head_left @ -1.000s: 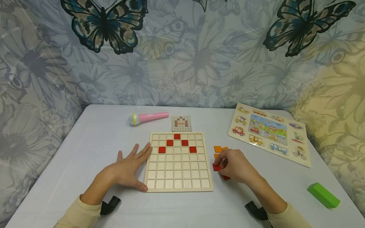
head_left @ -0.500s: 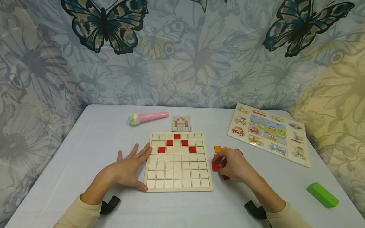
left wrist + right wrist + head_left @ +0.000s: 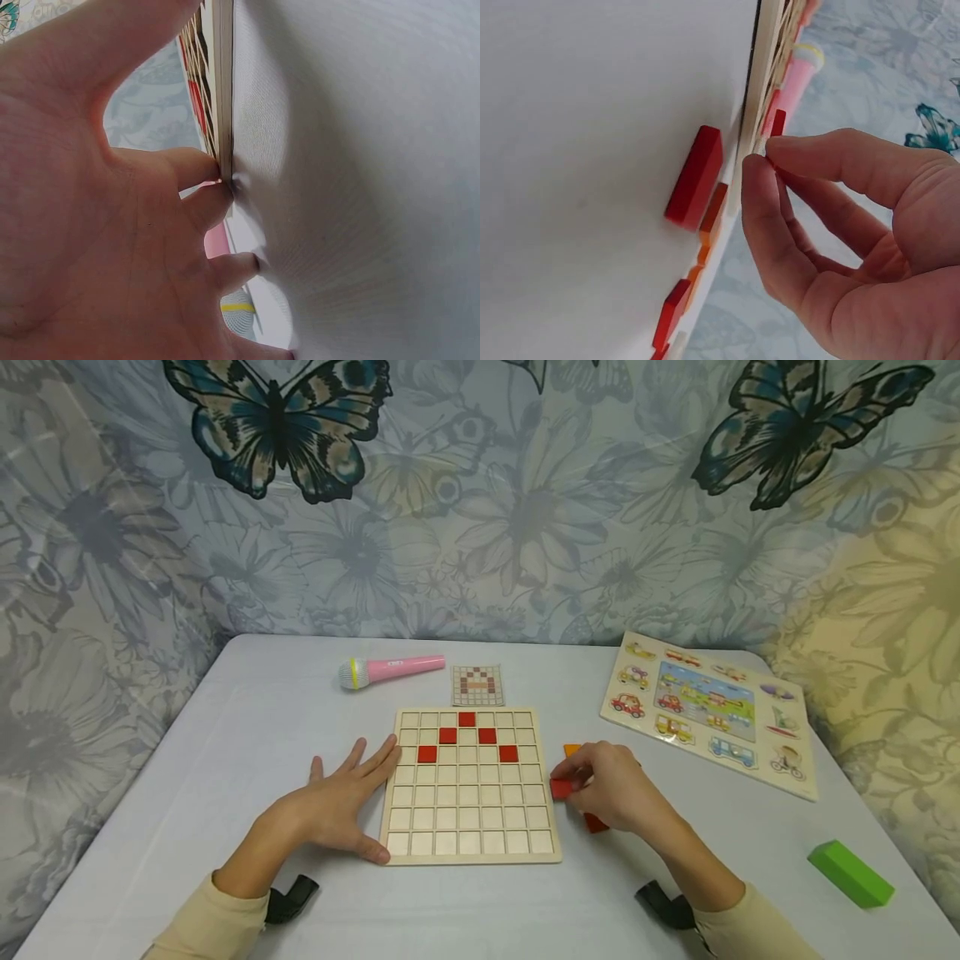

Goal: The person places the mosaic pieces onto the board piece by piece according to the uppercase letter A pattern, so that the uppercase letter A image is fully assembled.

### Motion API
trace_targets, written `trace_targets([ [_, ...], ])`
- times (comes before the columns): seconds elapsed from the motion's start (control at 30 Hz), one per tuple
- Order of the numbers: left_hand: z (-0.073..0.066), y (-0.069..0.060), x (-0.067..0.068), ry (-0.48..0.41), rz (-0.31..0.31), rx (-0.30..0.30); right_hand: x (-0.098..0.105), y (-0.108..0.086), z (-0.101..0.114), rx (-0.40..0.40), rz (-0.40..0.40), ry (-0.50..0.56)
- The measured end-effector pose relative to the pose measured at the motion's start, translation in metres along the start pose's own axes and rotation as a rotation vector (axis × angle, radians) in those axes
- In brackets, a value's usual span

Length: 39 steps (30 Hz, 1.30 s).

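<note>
A wooden grid board lies flat on the table, with several red square tiles set in its upper cells in an inverted V. My left hand, fingers spread, rests against the board's left edge, fingertips and thumb touching the frame. Beside the right edge, my right hand pinches a red tile between thumb and fingertips, lifted off the table. Below that hand another red tile lies on the cloth. Orange tiles lie beyond it, partly hidden by the hand.
Behind the board lies a small pattern card with a printed grid. A pink toy microphone is at the back left. A vehicle picture puzzle occupies the back right, and a green block lies near the right edge.
The right hand has shifted slightly left and up, toward the board, carrying the red tile away from the loose tiles. The left hand has stayed still.
</note>
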<state>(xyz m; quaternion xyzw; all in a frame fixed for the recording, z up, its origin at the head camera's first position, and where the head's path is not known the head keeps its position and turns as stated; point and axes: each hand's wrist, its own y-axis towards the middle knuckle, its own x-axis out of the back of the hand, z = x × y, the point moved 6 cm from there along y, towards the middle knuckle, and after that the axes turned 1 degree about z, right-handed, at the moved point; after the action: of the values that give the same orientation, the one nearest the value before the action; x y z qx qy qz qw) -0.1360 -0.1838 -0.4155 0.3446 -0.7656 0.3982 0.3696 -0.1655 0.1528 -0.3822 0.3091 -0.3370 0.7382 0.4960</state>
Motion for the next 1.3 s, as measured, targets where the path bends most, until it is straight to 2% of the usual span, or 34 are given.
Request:
trace_targets([
  [0.2, 0.0, 0.0, 0.0, -0.008, -0.006, -0.003, 0.0, 0.005, 0.009, 0.044, -0.022, -0.006],
  [0.47, 0.0, 0.001, 0.0, 0.003, -0.002, -0.003, -0.003, 0.013, 0.017, 0.043, -0.035, -0.011],
  [1.03, -0.001, 0.0, 0.001, -0.009, -0.005, 0.0, -0.014, 0.031, 0.031, 0.099, 0.018, 0.015],
  [1.3, -0.001, -0.001, 0.002, -0.008, -0.006, 0.0, -0.019, 0.038, 0.036, 0.07, 0.024, 0.003],
])
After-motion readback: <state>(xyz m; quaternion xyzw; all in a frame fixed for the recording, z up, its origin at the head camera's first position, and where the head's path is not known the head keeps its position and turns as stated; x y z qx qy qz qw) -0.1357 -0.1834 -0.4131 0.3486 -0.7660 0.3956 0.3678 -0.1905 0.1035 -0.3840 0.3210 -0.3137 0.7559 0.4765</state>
